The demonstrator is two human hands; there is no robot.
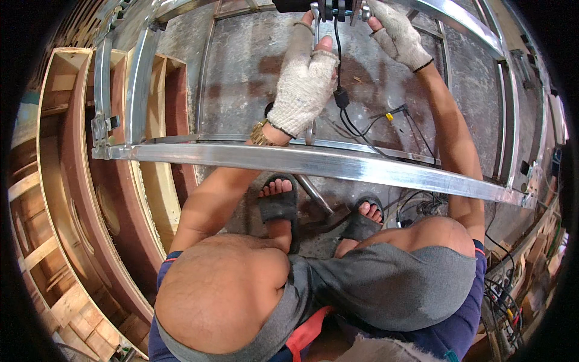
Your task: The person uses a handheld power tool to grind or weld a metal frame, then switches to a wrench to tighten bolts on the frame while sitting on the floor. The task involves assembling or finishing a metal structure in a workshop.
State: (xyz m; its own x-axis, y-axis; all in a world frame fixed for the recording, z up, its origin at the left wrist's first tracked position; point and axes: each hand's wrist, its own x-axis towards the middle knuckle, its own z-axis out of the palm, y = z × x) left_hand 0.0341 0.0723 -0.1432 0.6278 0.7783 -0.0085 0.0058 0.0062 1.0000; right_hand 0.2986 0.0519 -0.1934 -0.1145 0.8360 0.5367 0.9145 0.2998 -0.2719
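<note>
Hidden: the black tool is cut off by the top edge; its kind is unclear.
Left hand: knit fingerless glove, grip closed round a thin metal rod just below the tool.
Right hand: gloved, fingers against the tool's right side; how tightly they close is unclear.
Frame: shiny square metal tubing, crossing above the concrete floor.
Cord: black, hanging between the hands.

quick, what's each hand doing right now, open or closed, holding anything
Left hand: closed on a slim silver metal wrench.
Right hand: closed on a small shiny metal part at the frame's top.
</note>
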